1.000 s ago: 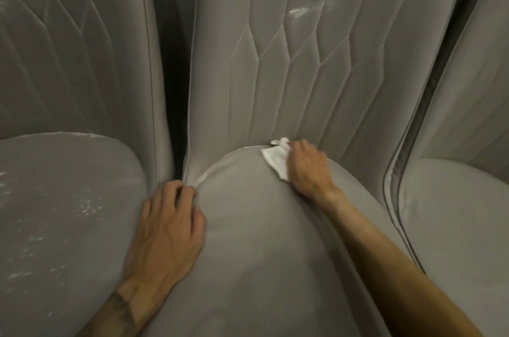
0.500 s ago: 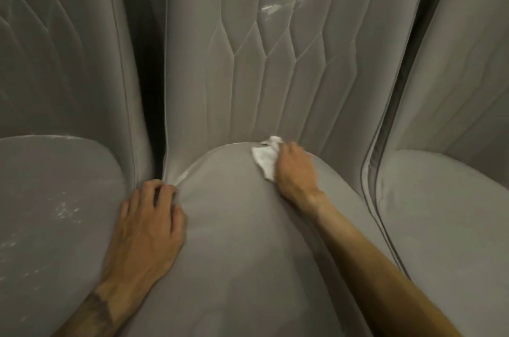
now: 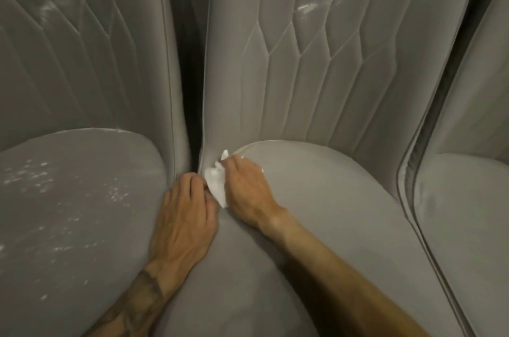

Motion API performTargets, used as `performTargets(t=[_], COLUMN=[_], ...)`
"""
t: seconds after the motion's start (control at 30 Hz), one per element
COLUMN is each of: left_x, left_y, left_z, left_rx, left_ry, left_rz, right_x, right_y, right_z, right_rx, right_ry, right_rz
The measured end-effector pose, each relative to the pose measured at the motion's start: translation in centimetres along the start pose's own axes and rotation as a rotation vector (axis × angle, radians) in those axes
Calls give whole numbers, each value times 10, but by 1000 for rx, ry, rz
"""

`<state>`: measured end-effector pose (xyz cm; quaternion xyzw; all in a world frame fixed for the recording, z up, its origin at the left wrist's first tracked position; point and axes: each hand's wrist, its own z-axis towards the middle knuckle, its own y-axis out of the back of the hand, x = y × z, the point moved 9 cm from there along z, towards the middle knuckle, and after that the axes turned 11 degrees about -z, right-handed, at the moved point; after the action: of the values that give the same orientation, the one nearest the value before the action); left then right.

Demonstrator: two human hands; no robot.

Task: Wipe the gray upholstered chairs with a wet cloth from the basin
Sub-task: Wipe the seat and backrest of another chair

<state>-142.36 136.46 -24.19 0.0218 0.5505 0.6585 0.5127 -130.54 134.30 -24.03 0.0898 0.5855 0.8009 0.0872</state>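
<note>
Three gray upholstered chairs stand side by side. The middle chair (image 3: 330, 199) fills the centre, its quilted back rising behind the seat. My right hand (image 3: 248, 193) presses a small white wet cloth (image 3: 216, 185) into the back left corner of this seat, fingers curled over the cloth. My left hand (image 3: 184, 215) rests on the seat's left edge right beside the cloth, fingertips touching it and tucked into the crease. The basin is out of view.
The left chair (image 3: 68, 212) has pale white flecks on its seat and smears on its back. The right chair (image 3: 468, 226) shows only its seat edge and piping. A dark narrow gap (image 3: 190, 75) separates the left and middle chair backs.
My right hand has slid the cloth leftward along the seat's rear crease, from the middle to the left corner, meeting my left hand. The view has shifted left.
</note>
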Motion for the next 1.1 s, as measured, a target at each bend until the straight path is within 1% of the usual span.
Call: performTargets(t=[0.07,0.1,0.17,0.2,0.23,0.33,0.37,0.4,0.43,0.53,0.57,0.63,0.7,0.77,0.8,0.87,0.9,0.93,1.0,1.03,1.1], left_x=[3,1,0,1,2,4,4,3,2,2,2,5,3,-3,-6,-12,-14,-16,-27,-36,-55], left_y=[3,4,6,7,7,8,10,12,13,10,9,9,11,8,5,-1,-2,-2,2,6,16], left_z=[0,0,-1,-2,-2,-1,-2,-2,-1,0,1,2,3,5,7,14,22,31,57,71,102], left_rx=[-13,-14,-15,-12,-7,-24,-35,-42,-40,-11,-8,-17,-12,27,53,89,89,76,25,-13,-101], left_ry=[55,65,91,117,131,132,128,128,126,124,136,157,126,67,26,-41,-55,-69,-124,-162,-233], left_rz=[-109,-98,-50,-68,-99,-178,-204,-221,-217,-166,-177,-210,-195,-142,-88,1,22,42,87,108,129], right_x=[4,-1,-15,-14,-6,31,31,22,9,-23,-18,6,18,0,-15,-46,-57,-70,-104,-123,-154], right_y=[6,6,7,7,9,11,11,12,12,6,6,3,4,5,6,13,20,32,57,71,112], right_z=[-11,-8,5,6,4,-20,-25,-22,-14,9,10,3,-7,-2,4,12,14,13,10,8,12], right_rx=[18,45,55,53,44,68,77,82,87,90,83,72,80,76,71,8,-44,-130,-354,-469,-666], right_ry=[120,121,8,-40,-30,221,268,262,211,-23,-45,42,130,110,57,-82,-149,-223,-377,-441,-485], right_rz=[61,74,65,55,69,205,231,229,210,64,52,129,216,191,145,106,148,244,475,532,498])
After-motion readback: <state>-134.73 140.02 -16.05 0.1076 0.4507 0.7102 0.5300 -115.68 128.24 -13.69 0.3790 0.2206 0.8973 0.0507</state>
